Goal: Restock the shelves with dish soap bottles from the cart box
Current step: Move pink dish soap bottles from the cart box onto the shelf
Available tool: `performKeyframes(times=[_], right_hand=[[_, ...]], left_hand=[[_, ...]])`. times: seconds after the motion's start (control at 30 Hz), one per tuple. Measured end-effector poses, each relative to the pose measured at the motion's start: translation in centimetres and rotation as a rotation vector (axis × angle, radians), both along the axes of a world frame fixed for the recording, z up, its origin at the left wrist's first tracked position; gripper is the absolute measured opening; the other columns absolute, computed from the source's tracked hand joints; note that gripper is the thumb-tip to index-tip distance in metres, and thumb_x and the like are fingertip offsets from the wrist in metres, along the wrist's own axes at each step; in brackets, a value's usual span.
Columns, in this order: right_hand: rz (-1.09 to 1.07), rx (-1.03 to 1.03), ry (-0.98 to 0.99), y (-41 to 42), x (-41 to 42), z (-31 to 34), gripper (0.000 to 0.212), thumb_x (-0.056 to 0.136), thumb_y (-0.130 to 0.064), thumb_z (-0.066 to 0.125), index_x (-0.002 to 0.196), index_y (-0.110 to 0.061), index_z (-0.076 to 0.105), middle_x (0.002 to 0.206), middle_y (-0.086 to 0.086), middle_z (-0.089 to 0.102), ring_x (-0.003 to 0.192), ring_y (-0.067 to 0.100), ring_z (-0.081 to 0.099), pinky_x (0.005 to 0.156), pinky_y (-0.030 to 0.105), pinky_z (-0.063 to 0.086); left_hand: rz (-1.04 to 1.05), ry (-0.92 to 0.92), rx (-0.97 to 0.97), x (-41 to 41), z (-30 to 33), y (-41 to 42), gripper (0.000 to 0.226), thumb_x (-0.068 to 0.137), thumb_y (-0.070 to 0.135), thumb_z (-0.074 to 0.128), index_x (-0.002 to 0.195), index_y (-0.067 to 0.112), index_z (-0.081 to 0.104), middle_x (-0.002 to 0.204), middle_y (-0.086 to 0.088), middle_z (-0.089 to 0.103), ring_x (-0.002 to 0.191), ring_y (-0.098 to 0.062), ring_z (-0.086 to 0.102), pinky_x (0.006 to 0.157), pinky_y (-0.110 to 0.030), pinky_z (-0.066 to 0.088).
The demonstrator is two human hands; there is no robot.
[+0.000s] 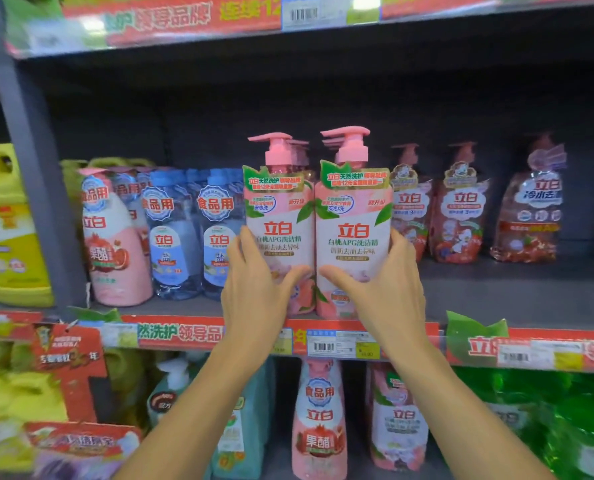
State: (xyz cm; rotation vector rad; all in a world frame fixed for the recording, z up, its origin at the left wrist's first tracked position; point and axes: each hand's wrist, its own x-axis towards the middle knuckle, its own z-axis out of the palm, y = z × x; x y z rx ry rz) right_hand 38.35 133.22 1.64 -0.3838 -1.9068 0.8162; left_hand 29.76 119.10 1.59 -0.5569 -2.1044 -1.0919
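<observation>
Now placing step: left hand (254, 289) grips left bottle (278, 230), right hand (385, 292) grips right bottle (354, 233). Both upright, touching, at front edge of shelf (479, 292), more pump bottles behind. Next, likely: push back, square up, let go. Cart box unseen.

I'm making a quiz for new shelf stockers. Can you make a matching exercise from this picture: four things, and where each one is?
Things:
1. left hand
2. right hand
3. blue bottles
4. yellow jug

Places:
A. far left, beyond the grey upright
B. on the right-hand pink pump bottle
C. same shelf, just left of the pink pump bottles
D. on the left-hand pink pump bottle

Pairs: 1-D, 2-B, 3-C, 4-A
</observation>
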Motion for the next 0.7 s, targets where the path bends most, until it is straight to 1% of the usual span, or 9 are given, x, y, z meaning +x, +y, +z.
performKeyframes(times=[0.07, 0.17, 0.27, 0.43, 0.53, 0.57, 0.63, 0.7], right_hand=[[0.005, -0.002, -0.002, 0.0, 0.1, 0.0, 0.098, 0.061, -0.063, 0.082, 0.14, -0.026, 0.037, 0.126, -0.008, 0.045, 0.124, 0.016, 0.048, 0.088, 0.043, 0.049], [0.007, -0.004, -0.004, 0.0, 0.2, 0.1, 0.097, 0.061, -0.062, 0.082, 0.139, -0.026, 0.038, 0.126, -0.009, 0.045, 0.123, 0.015, 0.049, 0.086, 0.04, 0.048], [0.018, -0.012, -0.004, -0.1, 0.2, 0.1, 0.095, 0.061, -0.062, 0.081, 0.139, -0.028, 0.038, 0.124, -0.01, 0.045, 0.121, 0.014, 0.048, 0.081, 0.036, 0.045], [0.018, -0.009, -0.028, -0.2, 0.5, 0.3, 0.095, 0.063, -0.06, 0.082, 0.139, -0.025, 0.037, 0.128, -0.008, 0.046, 0.123, 0.015, 0.049, 0.086, 0.04, 0.049], [0.017, 0.002, -0.039, -0.3, 0.8, 0.5, 0.094, 0.064, -0.059, 0.083, 0.138, -0.019, 0.039, 0.128, -0.004, 0.047, 0.122, 0.017, 0.049, 0.089, 0.04, 0.05], [0.024, 0.0, -0.036, -0.3, 0.7, 0.5, 0.094, 0.065, -0.056, 0.084, 0.138, -0.017, 0.039, 0.127, -0.002, 0.047, 0.122, 0.018, 0.048, 0.09, 0.037, 0.049], [0.032, 0.002, -0.04, -0.4, 0.7, 0.6, 0.092, 0.066, -0.051, 0.086, 0.137, -0.013, 0.04, 0.127, 0.002, 0.045, 0.121, 0.018, 0.044, 0.09, 0.028, 0.041], [0.023, 0.017, -0.064, -0.7, 0.9, 0.6, 0.089, 0.069, -0.049, 0.086, 0.135, -0.01, 0.04, 0.125, 0.005, 0.043, 0.119, 0.02, 0.042, 0.089, 0.025, 0.036]], left_hand=[[0.044, -0.014, -0.046, -0.1, 0.2, 0.3, 0.097, 0.078, 0.061, 0.069, 0.148, 0.011, 0.025, 0.145, -0.009, 0.033, 0.119, -0.032, 0.051, 0.083, -0.049, 0.051], [0.066, -0.013, -0.076, 0.0, 0.3, 0.5, 0.098, 0.081, 0.06, 0.066, 0.151, 0.009, 0.02, 0.144, -0.01, 0.034, 0.118, -0.034, 0.053, 0.081, -0.046, 0.048], [0.066, -0.004, -0.084, -0.2, 0.1, 0.5, 0.101, 0.083, 0.06, 0.064, 0.154, 0.007, 0.015, 0.147, -0.011, 0.032, 0.119, -0.033, 0.053, 0.081, -0.043, 0.048], [0.03, -0.016, -0.049, 0.0, -0.4, 0.7, 0.101, 0.084, 0.057, 0.064, 0.155, 0.006, 0.014, 0.151, -0.01, 0.028, 0.126, -0.032, 0.048, 0.085, -0.045, 0.048], [0.022, -0.019, -0.073, 0.0, -0.5, 0.7, 0.101, 0.086, 0.057, 0.061, 0.155, 0.005, 0.01, 0.153, -0.01, 0.026, 0.132, -0.031, 0.043, 0.088, -0.047, 0.048], [0.029, -0.014, -0.106, 0.0, -0.5, 0.7, 0.1, 0.088, 0.057, 0.059, 0.155, 0.003, 0.007, 0.154, -0.011, 0.024, 0.134, -0.031, 0.042, 0.089, -0.047, 0.048], [0.056, -0.001, -0.189, 0.3, -0.8, 0.4, 0.096, 0.093, 0.054, 0.054, 0.155, -0.001, 0.005, 0.156, -0.014, 0.023, 0.137, -0.032, 0.038, 0.091, -0.047, 0.049], [0.079, 0.017, -0.259, 0.6, -1.8, 0.0, 0.089, 0.096, 0.049, 0.051, 0.154, -0.004, 0.01, 0.155, -0.019, 0.028, 0.139, -0.033, 0.036, 0.097, -0.046, 0.047]])
